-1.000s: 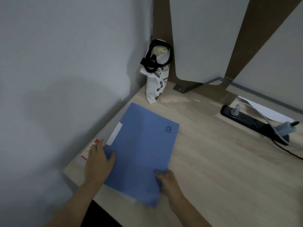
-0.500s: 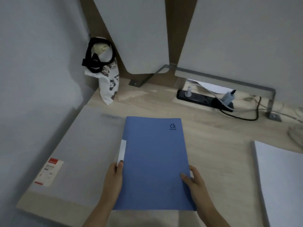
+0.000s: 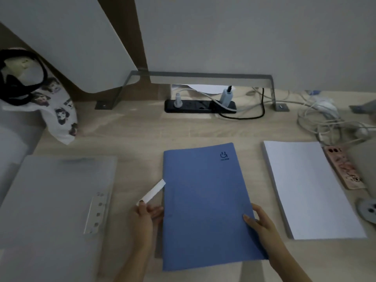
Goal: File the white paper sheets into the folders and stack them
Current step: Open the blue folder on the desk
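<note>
A closed blue folder [image 3: 205, 202] lies flat on the wooden desk [image 3: 142, 129] in front of me. My left hand [image 3: 145, 217] pinches the end of a white strip [image 3: 153, 192] that sticks out from the folder's left edge. Resting on the folder's lower right edge is my right hand [image 3: 258, 224], thumb on the cover. A stack of white paper sheets [image 3: 309, 186] sits to the right of the folder. A grey folder [image 3: 50, 200] with a punched clip strip lies to the left.
A black power strip [image 3: 200, 106] with plugs and cables sits at the back. A printed white bag [image 3: 48, 102] stands at the far left, tangled white cables [image 3: 329, 123] at the far right. A patterned phone [image 3: 343, 166] lies beside the paper stack.
The blue folder has gone from the left corner to the desk's middle, in front of me. My left hand now pulls the white strip out from its left edge.
</note>
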Tool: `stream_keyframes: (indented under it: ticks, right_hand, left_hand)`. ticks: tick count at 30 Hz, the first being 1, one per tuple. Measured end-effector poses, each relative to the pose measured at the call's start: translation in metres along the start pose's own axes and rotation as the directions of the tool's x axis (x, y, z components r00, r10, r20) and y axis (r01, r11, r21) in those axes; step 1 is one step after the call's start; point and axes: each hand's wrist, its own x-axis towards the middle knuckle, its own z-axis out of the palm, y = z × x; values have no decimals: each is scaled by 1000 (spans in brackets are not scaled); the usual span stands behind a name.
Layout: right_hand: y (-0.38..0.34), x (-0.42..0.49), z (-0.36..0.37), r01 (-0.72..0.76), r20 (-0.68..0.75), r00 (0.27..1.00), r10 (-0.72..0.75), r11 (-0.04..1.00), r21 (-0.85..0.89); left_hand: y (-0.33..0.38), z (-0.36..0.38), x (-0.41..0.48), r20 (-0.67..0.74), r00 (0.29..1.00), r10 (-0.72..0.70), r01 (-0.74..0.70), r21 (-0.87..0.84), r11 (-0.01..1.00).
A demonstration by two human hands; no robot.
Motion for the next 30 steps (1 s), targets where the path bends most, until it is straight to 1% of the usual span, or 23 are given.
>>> stream_keyframes:
  ticks: [1,4,10,13,15,16,17,18,20,21,23,24,26,27,28,30]
  right_hand:
    - [1,2,-8,-18,12,1000,18,1000,4]
    - [4,9,-28,-69,54,996,68,997,25]
    - [-1,30,-48,-106,96,990,103,994,28]
    - [-3,42,-47,-100,41,994,102,993,-56]
    - [0,52,-45,-72,-13,997,71,982,-174]
    - [2,56,-43,-51,-38,998,44,972,-231]
    - [3,58,-39,-35,-67,998,17,959,-281]
    - [1,58,-34,-27,-97,995,-5,943,-332]
    - [-1,55,-24,-20,-135,990,-44,896,-443]
    - [-2,54,-19,-13,-142,988,-67,865,-501]
    - [-5,48,-10,-21,-150,985,-85,803,-596]
    - [-5,46,-8,-26,-156,984,-90,787,-617]
    - [-7,42,-4,-29,-176,979,-101,790,-613]
    - [-6,39,-4,-27,-192,975,-107,810,-585]
    - [-9,35,-3,-17,-207,972,-109,848,-529]
    - [-20,22,-5,22,-198,975,-99,933,-360]
  left_hand:
    - [2,0,5,25,1000,4,-4,-20,1000]
    - [11,6,20,77,996,36,-37,14,999]
    - [34,31,52,18,999,38,-39,113,993]
    - [40,43,61,11,999,45,-46,168,985]
    - [40,53,53,-7,994,106,-101,230,968]
    - [40,59,43,12,990,142,-140,278,950]
    - [38,63,33,68,981,183,-195,330,924]
    - [36,69,21,166,964,209,-257,371,892]
    - [28,76,3,338,926,168,-305,407,861]
    - [21,77,0,384,913,141,-315,442,840]
    - [11,74,-3,406,908,104,-323,519,791]
    - [9,73,-3,399,913,89,-310,534,787]
    - [8,73,-8,421,904,71,-310,533,788]
    - [8,73,-10,437,897,72,-321,528,786]
    - [9,73,-13,451,890,65,-321,520,792]
    - [12,73,-17,466,884,35,-289,487,824]
